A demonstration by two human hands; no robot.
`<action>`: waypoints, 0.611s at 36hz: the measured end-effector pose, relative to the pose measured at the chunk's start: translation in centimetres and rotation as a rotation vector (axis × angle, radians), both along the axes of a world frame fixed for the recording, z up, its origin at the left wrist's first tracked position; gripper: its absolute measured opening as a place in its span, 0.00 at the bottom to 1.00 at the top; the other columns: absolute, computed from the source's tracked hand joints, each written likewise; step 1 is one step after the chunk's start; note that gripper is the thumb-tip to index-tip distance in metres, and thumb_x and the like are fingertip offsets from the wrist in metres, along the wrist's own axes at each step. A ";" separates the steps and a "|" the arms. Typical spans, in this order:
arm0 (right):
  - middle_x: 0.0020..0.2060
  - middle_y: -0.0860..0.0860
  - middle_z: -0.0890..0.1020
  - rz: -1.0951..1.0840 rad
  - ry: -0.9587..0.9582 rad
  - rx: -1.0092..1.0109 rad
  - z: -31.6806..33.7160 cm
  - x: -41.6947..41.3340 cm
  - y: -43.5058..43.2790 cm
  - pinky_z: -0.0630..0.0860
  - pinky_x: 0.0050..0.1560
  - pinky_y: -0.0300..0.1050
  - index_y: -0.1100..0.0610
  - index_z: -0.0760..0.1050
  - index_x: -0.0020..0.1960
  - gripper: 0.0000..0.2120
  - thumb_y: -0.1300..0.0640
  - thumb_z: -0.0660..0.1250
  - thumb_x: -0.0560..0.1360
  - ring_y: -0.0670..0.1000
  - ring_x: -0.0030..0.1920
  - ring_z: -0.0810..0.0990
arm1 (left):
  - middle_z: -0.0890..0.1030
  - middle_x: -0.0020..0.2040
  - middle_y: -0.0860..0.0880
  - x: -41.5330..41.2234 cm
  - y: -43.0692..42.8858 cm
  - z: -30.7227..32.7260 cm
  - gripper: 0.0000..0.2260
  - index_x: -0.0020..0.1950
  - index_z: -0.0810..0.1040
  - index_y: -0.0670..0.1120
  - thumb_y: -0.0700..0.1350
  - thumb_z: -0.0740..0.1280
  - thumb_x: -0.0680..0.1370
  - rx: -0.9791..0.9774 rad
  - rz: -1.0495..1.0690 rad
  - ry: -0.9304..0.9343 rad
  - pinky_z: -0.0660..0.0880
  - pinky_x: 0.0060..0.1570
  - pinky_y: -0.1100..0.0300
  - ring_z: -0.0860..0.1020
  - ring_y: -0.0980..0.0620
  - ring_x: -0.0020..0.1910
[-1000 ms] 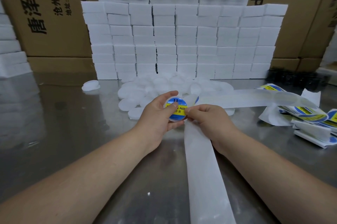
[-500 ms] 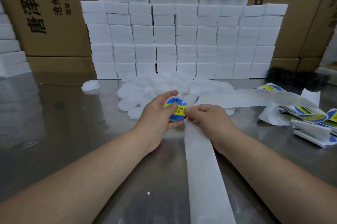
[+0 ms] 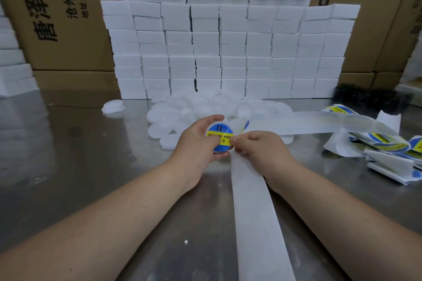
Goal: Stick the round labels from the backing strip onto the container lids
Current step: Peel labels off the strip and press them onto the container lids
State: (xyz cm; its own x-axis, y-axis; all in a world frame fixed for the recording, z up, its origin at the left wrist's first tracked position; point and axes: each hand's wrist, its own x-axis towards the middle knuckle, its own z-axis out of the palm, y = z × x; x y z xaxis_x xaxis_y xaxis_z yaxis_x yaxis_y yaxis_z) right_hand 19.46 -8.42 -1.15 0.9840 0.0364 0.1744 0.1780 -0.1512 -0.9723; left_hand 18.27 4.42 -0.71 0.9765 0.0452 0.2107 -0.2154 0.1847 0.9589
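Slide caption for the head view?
Left hand holds white round lid; right hand, holding white backing strip, touches its round blue-and-yellow label.

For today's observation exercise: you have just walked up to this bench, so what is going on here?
A person is labelling lids at a metal table. The left hand grips a white lid with a blue and yellow label on its face. The right hand pinches the backing strip at the label's right edge. Plain lids lie heaped behind, and unused labels sit folded to the right.
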 end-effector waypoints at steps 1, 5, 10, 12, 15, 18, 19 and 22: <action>0.22 0.44 0.75 -0.005 -0.002 -0.007 0.0 0.0 0.0 0.67 0.25 0.30 0.54 0.79 0.30 0.12 0.56 0.70 0.72 0.40 0.23 0.69 | 0.77 0.52 0.47 0.0 0.0 0.0 0.22 0.46 0.77 0.57 0.29 0.58 0.74 0.013 0.002 -0.010 0.79 0.36 0.63 0.82 0.49 0.42; 0.22 0.45 0.74 -0.027 -0.014 -0.030 0.0 0.2 0.1 0.66 0.24 0.30 0.53 0.79 0.29 0.11 0.56 0.71 0.71 0.40 0.22 0.69 | 0.77 0.52 0.48 -0.1 -0.1 -0.1 0.24 0.46 0.76 0.58 0.27 0.58 0.73 0.063 0.023 -0.061 0.79 0.36 0.64 0.81 0.51 0.42; 0.25 0.47 0.74 -0.064 -0.046 -0.105 0.0 0.3 -0.1 0.66 0.26 0.34 0.53 0.77 0.29 0.12 0.54 0.71 0.71 0.43 0.24 0.68 | 0.77 0.48 0.55 -0.2 -0.2 -0.3 0.26 0.45 0.76 0.59 0.26 0.57 0.71 0.143 0.061 -0.137 0.80 0.40 0.63 0.79 0.58 0.42; 0.25 0.47 0.74 -0.072 -0.055 -0.113 0.1 0.4 0.0 0.66 0.28 0.36 0.53 0.76 0.28 0.13 0.54 0.71 0.71 0.44 0.25 0.69 | 0.77 0.48 0.56 -0.2 -0.4 -0.3 0.26 0.45 0.76 0.60 0.26 0.57 0.71 0.171 0.070 -0.160 0.80 0.40 0.62 0.79 0.62 0.40; 0.26 0.48 0.74 -0.077 -0.061 -0.126 0.1 0.4 -0.2 0.65 0.29 0.38 0.54 0.75 0.29 0.14 0.52 0.71 0.71 0.45 0.27 0.68 | 0.77 0.47 0.56 -0.3 -0.5 -0.2 0.27 0.45 0.76 0.60 0.26 0.57 0.70 0.178 0.088 -0.185 0.79 0.38 0.64 0.79 0.65 0.38; 0.27 0.49 0.75 -0.085 -0.067 -0.133 0.1 0.4 -0.3 0.64 0.29 0.38 0.55 0.74 0.30 0.15 0.49 0.71 0.70 0.46 0.26 0.68 | 0.77 0.47 0.55 -0.4 -0.5 -0.1 0.27 0.44 0.76 0.61 0.27 0.57 0.71 0.156 0.114 -0.184 0.79 0.37 0.64 0.80 0.62 0.36; 0.28 0.49 0.75 -0.085 -0.065 -0.131 0.1 0.3 -0.3 0.64 0.29 0.38 0.55 0.74 0.30 0.15 0.49 0.71 0.70 0.45 0.27 0.68 | 0.77 0.47 0.55 -0.4 -0.5 0.0 0.27 0.44 0.76 0.62 0.28 0.57 0.72 0.153 0.123 -0.176 0.80 0.37 0.62 0.81 0.60 0.35; 0.28 0.47 0.76 -0.073 -0.046 -0.096 0.3 0.2 -0.1 0.65 0.28 0.36 0.54 0.75 0.31 0.12 0.51 0.69 0.71 0.43 0.26 0.69 | 0.76 0.47 0.53 -0.4 -0.5 0.1 0.24 0.46 0.75 0.61 0.30 0.57 0.74 0.154 0.142 -0.169 0.78 0.32 0.64 0.82 0.56 0.32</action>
State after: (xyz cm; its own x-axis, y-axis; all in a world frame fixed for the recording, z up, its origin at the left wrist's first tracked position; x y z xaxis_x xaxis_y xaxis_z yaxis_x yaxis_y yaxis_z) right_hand 19.65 -8.54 -0.89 0.9757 -0.0159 0.2185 0.2072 -0.2575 -0.9438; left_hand 17.85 3.91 -0.57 0.9133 0.1339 0.3847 -0.3878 -0.0038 0.9218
